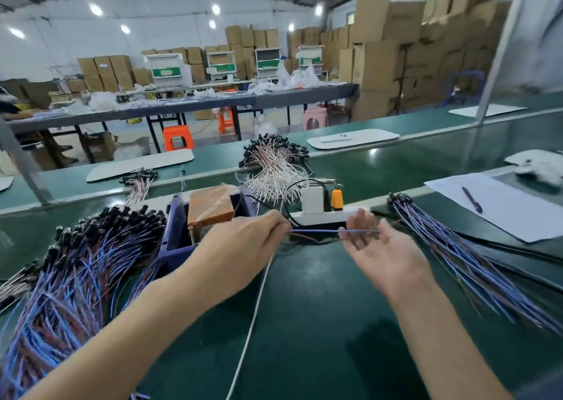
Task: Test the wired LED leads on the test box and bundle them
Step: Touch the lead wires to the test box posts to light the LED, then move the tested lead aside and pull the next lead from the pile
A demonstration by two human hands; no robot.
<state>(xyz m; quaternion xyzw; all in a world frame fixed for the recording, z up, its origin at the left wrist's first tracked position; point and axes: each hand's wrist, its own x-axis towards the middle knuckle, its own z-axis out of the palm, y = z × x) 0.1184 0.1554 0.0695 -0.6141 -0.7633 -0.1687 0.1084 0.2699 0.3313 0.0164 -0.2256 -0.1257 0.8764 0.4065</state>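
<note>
While the left hand (pixel 249 241) pinches one end of a thin blue LED lead (pixel 316 231), the right hand (pixel 374 247) lies spread, palm up, with the lead draped across its fingers above the green table (pixel 304 308). It looks featherlight and limp, so I'd pinch it near the ends.

Blue-brown leads (pixel 70 265); green bench (pixel 320 308); orange plug (pixel 336 199).

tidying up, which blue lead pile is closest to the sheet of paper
The thin fan of blue leads on the right, lying just beside the paper; the bigger blue pile sits far left.
</note>
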